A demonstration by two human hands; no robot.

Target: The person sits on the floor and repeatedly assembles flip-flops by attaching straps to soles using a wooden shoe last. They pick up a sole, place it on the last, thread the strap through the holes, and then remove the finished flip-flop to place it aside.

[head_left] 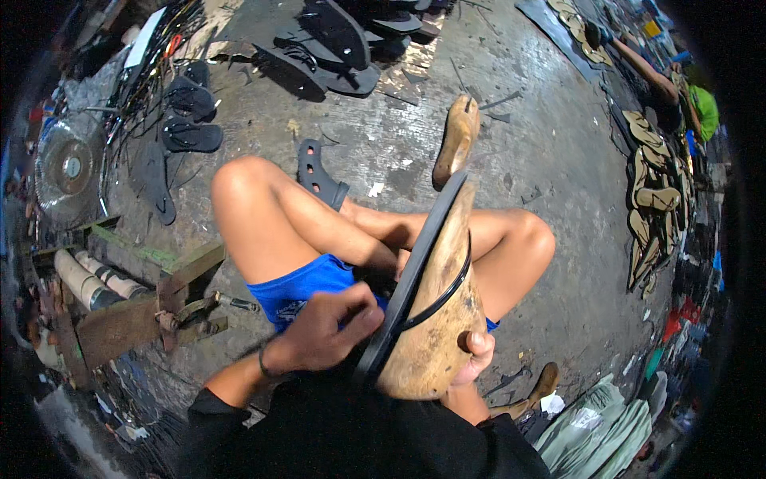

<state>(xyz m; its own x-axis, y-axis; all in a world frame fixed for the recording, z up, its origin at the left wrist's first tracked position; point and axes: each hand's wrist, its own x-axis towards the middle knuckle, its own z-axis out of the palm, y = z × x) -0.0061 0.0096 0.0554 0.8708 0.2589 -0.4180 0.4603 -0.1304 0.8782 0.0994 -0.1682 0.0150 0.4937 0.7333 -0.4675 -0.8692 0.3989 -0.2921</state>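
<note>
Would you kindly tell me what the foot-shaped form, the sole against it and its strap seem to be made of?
Foot-shaped form: apparently wood, smooth, judging by its tan, streaked, stained surface.
Sole: probably foam or rubber, matte dark grey, with an even edge.
Strap: looks like rubber or plastic, black and glossy, with a highlight along its curve.

So I'm sitting with my knees bent out, left knee (242, 176) and right knee (533, 235), shins crossing between them. Left forearm (239, 381) angles in from the near left, and that left hand (329, 329) has its fingers curled, back of the hand up; can't tell if they're pinching anything. Right hand (474, 361) is gripping, thumb up, most of the fingers hidden, wrist bent just below.
</note>
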